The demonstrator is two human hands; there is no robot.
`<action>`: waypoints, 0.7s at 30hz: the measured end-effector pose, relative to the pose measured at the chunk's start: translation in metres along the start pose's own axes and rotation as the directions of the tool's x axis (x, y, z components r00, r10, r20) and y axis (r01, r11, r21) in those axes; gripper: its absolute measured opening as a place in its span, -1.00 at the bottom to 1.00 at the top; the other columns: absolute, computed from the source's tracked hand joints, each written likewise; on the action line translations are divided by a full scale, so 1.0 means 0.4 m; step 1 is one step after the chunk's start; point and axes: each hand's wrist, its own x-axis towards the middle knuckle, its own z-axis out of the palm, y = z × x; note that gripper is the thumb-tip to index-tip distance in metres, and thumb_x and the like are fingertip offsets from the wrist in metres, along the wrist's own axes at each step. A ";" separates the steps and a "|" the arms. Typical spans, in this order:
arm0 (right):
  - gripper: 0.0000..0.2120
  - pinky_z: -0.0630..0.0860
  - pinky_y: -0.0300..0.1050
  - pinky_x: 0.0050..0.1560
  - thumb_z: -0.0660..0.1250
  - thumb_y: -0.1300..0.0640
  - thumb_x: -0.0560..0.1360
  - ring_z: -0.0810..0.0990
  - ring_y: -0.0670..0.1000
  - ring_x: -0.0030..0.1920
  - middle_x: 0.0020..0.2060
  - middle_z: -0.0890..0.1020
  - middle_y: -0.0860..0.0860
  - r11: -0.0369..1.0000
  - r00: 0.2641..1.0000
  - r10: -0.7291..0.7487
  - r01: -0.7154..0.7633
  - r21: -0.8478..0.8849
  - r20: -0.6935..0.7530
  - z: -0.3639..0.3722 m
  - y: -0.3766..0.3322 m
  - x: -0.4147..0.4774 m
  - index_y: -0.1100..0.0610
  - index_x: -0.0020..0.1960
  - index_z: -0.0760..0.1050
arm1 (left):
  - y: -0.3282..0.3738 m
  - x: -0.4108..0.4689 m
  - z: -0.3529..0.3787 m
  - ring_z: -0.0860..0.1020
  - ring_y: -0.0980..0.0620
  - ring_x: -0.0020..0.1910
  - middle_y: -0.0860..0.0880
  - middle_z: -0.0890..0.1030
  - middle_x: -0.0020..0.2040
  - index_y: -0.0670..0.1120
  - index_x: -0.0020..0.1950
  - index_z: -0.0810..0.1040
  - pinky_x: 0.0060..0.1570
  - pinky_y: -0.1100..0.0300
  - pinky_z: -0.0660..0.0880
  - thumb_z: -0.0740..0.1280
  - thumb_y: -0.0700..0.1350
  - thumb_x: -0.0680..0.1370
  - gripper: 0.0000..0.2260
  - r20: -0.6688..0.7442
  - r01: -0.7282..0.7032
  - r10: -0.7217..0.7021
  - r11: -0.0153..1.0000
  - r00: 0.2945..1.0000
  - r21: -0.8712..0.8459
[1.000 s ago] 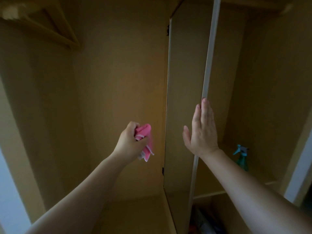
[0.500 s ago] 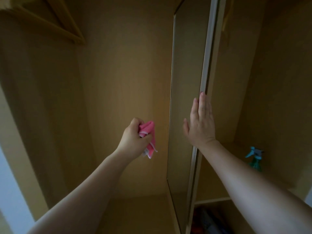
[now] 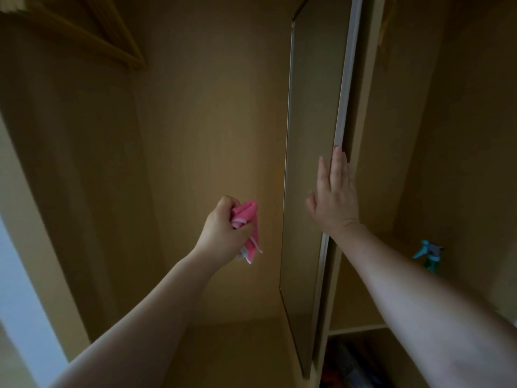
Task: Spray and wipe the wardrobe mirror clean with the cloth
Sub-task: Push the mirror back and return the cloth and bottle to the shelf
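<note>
Mirror (image 3: 310, 163) under right hand (image 3: 334, 200), left hand (image 3: 221, 231) gripping cloth (image 3: 247, 212)

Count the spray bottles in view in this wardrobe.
1. The spray bottle stands on the shelf in the wardrobe's right compartment, its base hidden behind the right forearm. More may be hidden in the dark space under that shelf.

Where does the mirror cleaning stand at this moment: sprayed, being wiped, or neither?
Done: nothing confirmable; the mirror is seen at a steep angle, no wetness visible. In hand: the left hand grips the bunched pink cloth, apart from the glass; the right hand lies flat on the mirror's edge. Left: wiping. The spray bottle stands on the right shelf, in neither hand.
</note>
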 end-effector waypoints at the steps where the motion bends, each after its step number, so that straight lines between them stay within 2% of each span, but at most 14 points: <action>1: -0.29 0.13 0.27 0.48 0.23 0.06 0.51 0.01 0.32 0.53 0.53 -0.02 0.34 1.000 1.000 -0.003 0.003 -0.009 0.017 -0.009 0.001 -0.003 0.30 0.54 0.06 | 0.004 -0.005 0.000 0.57 0.29 -0.35 0.02 0.57 -0.19 0.03 -0.10 0.38 -0.54 0.40 0.44 0.34 -0.24 0.46 -0.79 0.006 -0.006 0.006 1.000 1.000 -0.014; 5: -0.35 0.21 0.23 0.45 0.21 -0.01 0.53 0.10 0.27 0.52 0.54 0.00 0.27 0.999 0.997 -0.035 0.037 -0.028 0.064 -0.071 0.016 -0.040 0.19 0.52 0.11 | 0.022 -0.027 -0.002 0.60 0.22 -0.38 0.01 0.58 -0.20 0.04 -0.09 0.39 -0.53 0.34 0.48 0.34 -0.24 0.46 -0.79 0.043 -0.013 0.015 0.998 0.999 -0.061; 8: -0.50 0.35 0.15 0.36 0.20 0.02 0.56 0.31 0.21 0.43 0.49 0.20 0.22 0.998 0.999 -0.015 0.012 0.056 0.047 -0.137 0.035 -0.093 0.14 0.45 0.25 | 0.035 -0.046 0.015 0.61 0.17 -0.37 -0.02 0.58 -0.17 0.03 -0.08 0.39 -0.51 0.29 0.52 0.35 -0.22 0.46 -0.81 0.096 -0.007 0.015 0.997 0.995 -0.082; 11: -0.57 0.50 0.12 0.23 0.19 0.06 0.55 0.46 0.15 0.31 0.36 0.41 0.17 0.988 1.000 0.003 -0.003 0.152 0.003 -0.204 0.062 -0.159 0.17 0.38 0.37 | 0.045 -0.074 0.059 0.59 0.23 -0.35 -0.03 0.57 -0.15 0.00 -0.07 0.39 -0.51 0.34 0.48 0.36 -0.21 0.46 -0.81 0.157 -0.008 0.026 0.994 0.987 -0.109; 13: -0.62 0.55 0.11 0.13 0.23 0.12 0.54 0.53 0.14 0.22 0.28 0.49 0.17 0.982 0.999 0.014 -0.007 0.188 -0.035 -0.242 0.085 -0.203 0.21 0.33 0.44 | 0.056 -0.097 0.097 0.60 0.20 -0.35 -0.06 0.57 -0.13 0.00 -0.06 0.39 -0.52 0.31 0.50 0.37 -0.21 0.47 -0.81 0.204 0.004 0.025 0.990 0.979 -0.142; 16: -0.66 0.59 0.03 0.00 0.25 0.19 0.52 0.59 0.14 0.09 0.20 0.55 0.17 0.976 0.996 0.035 -0.018 0.217 -0.078 -0.278 0.129 -0.265 0.26 0.27 0.50 | 0.084 -0.133 0.161 0.61 0.14 -0.35 -0.08 0.58 -0.12 0.00 -0.06 0.39 -0.50 0.22 0.55 0.37 -0.22 0.47 -0.80 0.259 0.016 0.027 0.987 0.965 -0.163; 21: -0.68 0.53 -0.14 -0.11 0.26 0.25 0.49 0.61 0.11 -0.02 0.13 0.58 0.15 0.964 0.996 0.034 -0.009 0.267 -0.088 -0.286 0.244 -0.363 0.28 0.22 0.53 | 0.150 -0.184 0.301 0.63 0.12 -0.37 -0.05 0.59 -0.17 0.03 -0.07 0.39 -0.51 0.23 0.54 0.37 -0.23 0.48 -0.79 0.290 0.022 0.037 0.980 0.956 -0.197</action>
